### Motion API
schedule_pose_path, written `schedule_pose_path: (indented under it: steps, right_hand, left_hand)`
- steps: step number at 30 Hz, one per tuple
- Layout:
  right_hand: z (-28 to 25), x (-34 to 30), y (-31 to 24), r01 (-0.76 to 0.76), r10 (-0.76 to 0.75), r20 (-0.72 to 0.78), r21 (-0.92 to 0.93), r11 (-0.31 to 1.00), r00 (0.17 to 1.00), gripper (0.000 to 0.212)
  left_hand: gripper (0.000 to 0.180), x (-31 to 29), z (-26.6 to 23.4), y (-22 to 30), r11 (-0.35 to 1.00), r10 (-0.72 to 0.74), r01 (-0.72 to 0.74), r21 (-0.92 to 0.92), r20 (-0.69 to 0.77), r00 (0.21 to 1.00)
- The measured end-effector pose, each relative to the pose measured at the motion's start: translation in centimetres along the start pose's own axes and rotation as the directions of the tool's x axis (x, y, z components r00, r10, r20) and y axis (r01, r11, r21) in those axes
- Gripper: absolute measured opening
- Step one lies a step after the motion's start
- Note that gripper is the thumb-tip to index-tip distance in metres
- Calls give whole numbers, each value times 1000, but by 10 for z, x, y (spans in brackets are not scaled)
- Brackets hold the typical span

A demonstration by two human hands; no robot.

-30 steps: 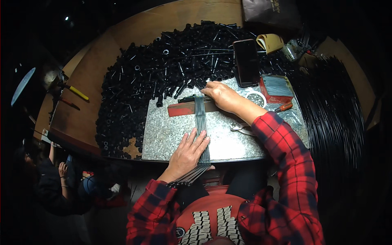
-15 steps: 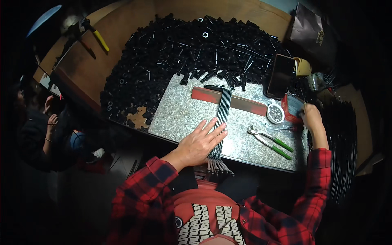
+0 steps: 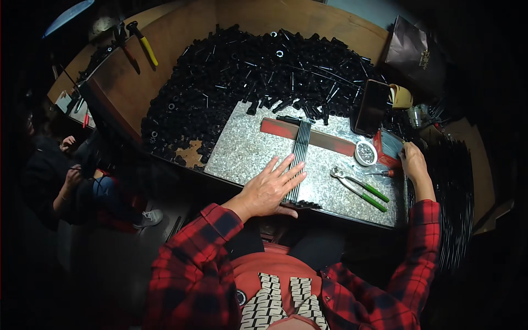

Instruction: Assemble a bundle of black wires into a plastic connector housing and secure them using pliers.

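Note:
My left hand (image 3: pixel 267 190) lies with its fingers stretched across a row of thin dark rods (image 3: pixel 302 143). The rods run side by side over a reddish-brown bar (image 3: pixel 333 143) on a speckled grey board (image 3: pixel 236 148). A black piece touches their far ends; a dark row shows at their near ends by the board's edge. At the board's right side my right hand (image 3: pixel 415 165) is closed, fingers curled beside a red box (image 3: pixel 386 158) of thin pieces. Whatever it pinches is hidden. A small white cup (image 3: pixel 369 164) of tiny metal bits stands beside the box.
Green-handled pincers (image 3: pixel 361 188) and a red-handled screwdriver (image 3: pixel 388 173) lie on the board. Behind it is a heap of black parts (image 3: pixel 220 88). A phone (image 3: pixel 372 107) leans at the back right. Long black rods (image 3: pixel 454 203) stand at right. Another person (image 3: pixel 60 181) sits far left.
The rods' pale near ends, fanned past the board's edge before, now show as a dark row at the edge. My right hand has turned slightly beside the red box. The view has shifted a little.

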State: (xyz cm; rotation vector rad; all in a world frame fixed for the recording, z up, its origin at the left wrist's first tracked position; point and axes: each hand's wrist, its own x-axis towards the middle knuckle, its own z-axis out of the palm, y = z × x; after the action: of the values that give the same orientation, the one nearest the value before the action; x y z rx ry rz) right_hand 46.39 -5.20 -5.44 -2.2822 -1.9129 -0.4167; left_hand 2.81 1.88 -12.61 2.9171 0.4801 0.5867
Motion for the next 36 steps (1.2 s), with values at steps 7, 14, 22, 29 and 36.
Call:
schedule_pose_path:
  steps: [7, 14, 22, 29, 36]
  right_hand:
    - [-36, -7, -28, 92, -57, -317, 97, 991, 947, 9]
    - [-122, -49, -161, 330, -181, -293, 617, 714, 939, 24]
    - [-161, -82, -210, 589, -444, -395, 429, 685, 804, 41]
    - [-161, -85, -218, 635, -491, -423, 334, 697, 761, 34]
    - [-161, -83, -221, 640, -510, -402, 336, 691, 761, 36]
  left_hand:
    - [93, 1, -33, 14, 861, -67, 1, -508, -112, 991]
    - [45, 21, -107, 56, 351, -93, -154, -924, -198, 976]
    - [16, 26, -112, 65, 542, -161, -212, -813, -348, 924]
    - [17, 26, -113, 61, 604, -161, -202, -771, -366, 917]
    - [18, 27, -113, 60, 651, -118, -235, -722, -402, 908]
